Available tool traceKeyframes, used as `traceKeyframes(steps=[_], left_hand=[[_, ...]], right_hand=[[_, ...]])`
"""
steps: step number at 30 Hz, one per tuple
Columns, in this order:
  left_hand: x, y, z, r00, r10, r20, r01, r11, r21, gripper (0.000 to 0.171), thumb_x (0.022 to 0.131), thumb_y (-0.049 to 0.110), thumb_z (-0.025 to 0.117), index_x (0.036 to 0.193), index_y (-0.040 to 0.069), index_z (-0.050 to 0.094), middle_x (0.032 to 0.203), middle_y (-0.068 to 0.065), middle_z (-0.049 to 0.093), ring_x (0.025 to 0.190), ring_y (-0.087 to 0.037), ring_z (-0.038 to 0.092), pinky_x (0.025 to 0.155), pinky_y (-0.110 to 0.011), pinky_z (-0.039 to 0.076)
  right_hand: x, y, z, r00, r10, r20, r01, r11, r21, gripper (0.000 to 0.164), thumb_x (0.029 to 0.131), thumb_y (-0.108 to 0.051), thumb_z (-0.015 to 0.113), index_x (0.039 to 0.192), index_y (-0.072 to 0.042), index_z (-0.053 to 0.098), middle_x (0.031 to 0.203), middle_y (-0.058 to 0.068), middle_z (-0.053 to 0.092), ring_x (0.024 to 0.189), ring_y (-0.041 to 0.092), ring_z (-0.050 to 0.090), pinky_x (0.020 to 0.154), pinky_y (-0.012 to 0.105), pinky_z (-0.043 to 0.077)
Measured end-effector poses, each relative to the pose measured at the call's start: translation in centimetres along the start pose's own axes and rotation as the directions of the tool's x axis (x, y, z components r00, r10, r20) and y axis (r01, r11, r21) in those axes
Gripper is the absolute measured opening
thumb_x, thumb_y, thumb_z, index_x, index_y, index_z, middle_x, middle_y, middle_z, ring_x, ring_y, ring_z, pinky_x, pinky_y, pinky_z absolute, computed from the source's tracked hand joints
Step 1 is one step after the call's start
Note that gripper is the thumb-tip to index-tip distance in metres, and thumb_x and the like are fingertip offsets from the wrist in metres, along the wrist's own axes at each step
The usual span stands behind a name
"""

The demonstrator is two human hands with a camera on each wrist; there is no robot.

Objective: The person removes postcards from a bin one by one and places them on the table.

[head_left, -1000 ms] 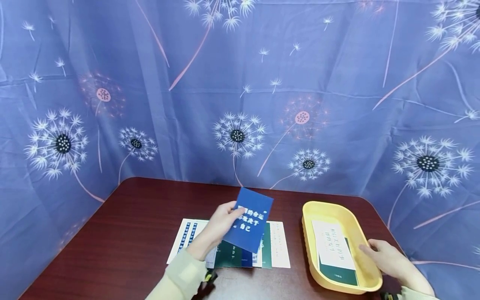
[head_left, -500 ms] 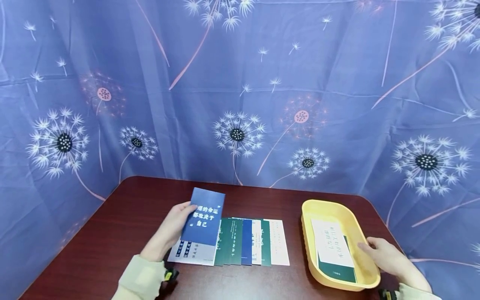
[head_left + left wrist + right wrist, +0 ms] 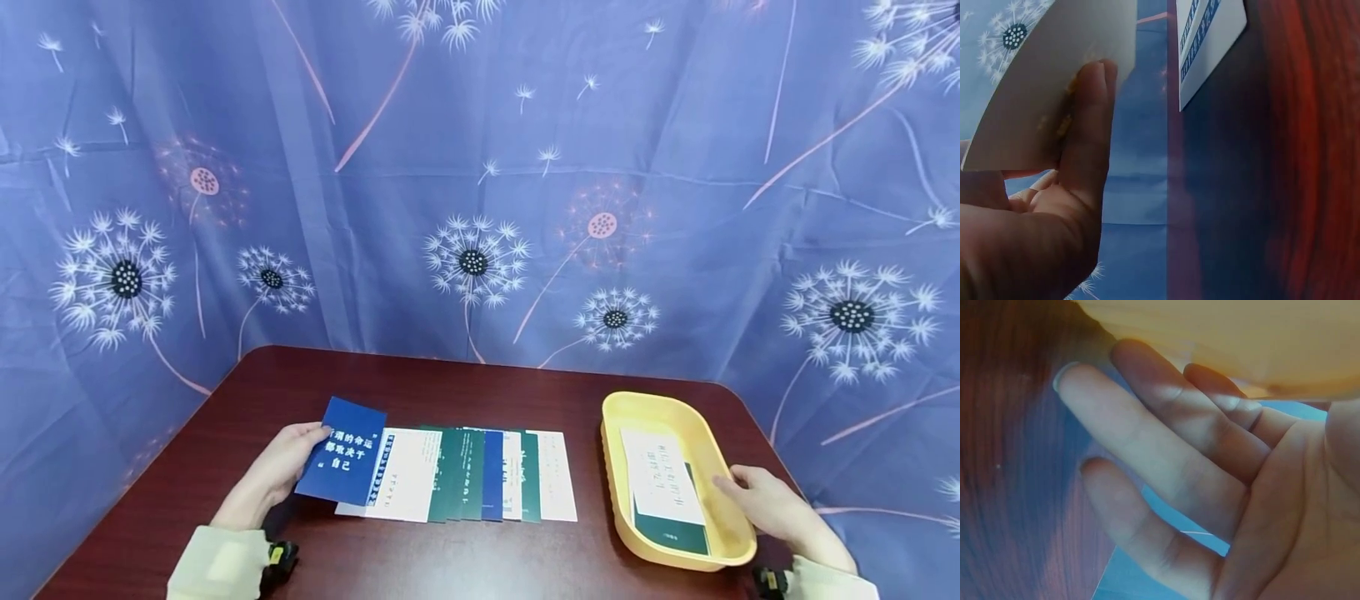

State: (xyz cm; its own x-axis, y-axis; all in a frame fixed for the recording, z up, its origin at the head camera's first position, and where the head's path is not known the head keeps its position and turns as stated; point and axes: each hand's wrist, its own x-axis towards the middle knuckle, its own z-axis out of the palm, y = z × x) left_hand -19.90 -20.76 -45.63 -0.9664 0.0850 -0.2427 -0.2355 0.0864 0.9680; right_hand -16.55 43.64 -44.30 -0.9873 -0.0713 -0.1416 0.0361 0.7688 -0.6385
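My left hand (image 3: 276,467) pinches a blue card (image 3: 341,458) with white Chinese characters by its left edge, tilted over the left end of a row of cards. In the left wrist view, the pale back of the blue card (image 3: 1041,81) shows with a finger (image 3: 1088,119) along it. That row overlaps like a fan, from a white card with a blue strip (image 3: 408,475) to a white card (image 3: 555,479) at the right. My right hand (image 3: 776,504) holds the right rim of a yellow tray (image 3: 615,483), thumb at the inner side and other fingers (image 3: 1147,444) outside.
Inside the tray lie a white card (image 3: 660,471) with writing and a dark green card (image 3: 671,533) partly beneath it. Everything stands on a dark red-brown table (image 3: 300,375). A blue curtain (image 3: 375,208) with dandelion prints hangs behind and at both sides.
My left hand has carried the blue card from above the middle of the row leftward to its left end, uncovering the green and blue cards. The right hand stays at the tray.
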Motion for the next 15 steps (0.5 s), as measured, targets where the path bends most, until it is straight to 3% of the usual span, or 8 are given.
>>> traceKeyframes(steps=[12, 15], left_hand=[[0.63, -0.49, 0.09, 0.999, 0.037, -0.013, -0.036, 0.994, 0.103, 0.041, 0.103, 0.005, 0.041, 0.139, -0.013, 0.035, 0.096, -0.013, 0.069, 0.070, -0.017, 0.067, 0.063, -0.034, 0.056], [0.67, -0.72, 0.40, 0.999, 0.018, -0.028, -0.015, 0.994, 0.105, 0.043, 0.102, 0.003, 0.042, 0.141, -0.012, 0.032, 0.099, -0.015, 0.068, 0.074, -0.019, 0.068, 0.065, -0.037, 0.057]], right_hand=[[0.03, -0.14, -0.12, 1.000, 0.003, -0.021, -0.005, 0.999, -0.052, 0.031, 0.102, -0.024, 0.051, 0.077, -0.005, 0.052, 0.062, 0.001, 0.046, 0.052, 0.013, 0.049, 0.048, 0.027, 0.042], [0.13, -0.10, -0.05, 1.000, 0.010, -0.020, -0.011, 0.998, -0.069, 0.032, 0.102, -0.025, 0.052, 0.076, -0.007, 0.051, 0.061, 0.000, 0.045, 0.051, 0.013, 0.047, 0.047, 0.027, 0.040]])
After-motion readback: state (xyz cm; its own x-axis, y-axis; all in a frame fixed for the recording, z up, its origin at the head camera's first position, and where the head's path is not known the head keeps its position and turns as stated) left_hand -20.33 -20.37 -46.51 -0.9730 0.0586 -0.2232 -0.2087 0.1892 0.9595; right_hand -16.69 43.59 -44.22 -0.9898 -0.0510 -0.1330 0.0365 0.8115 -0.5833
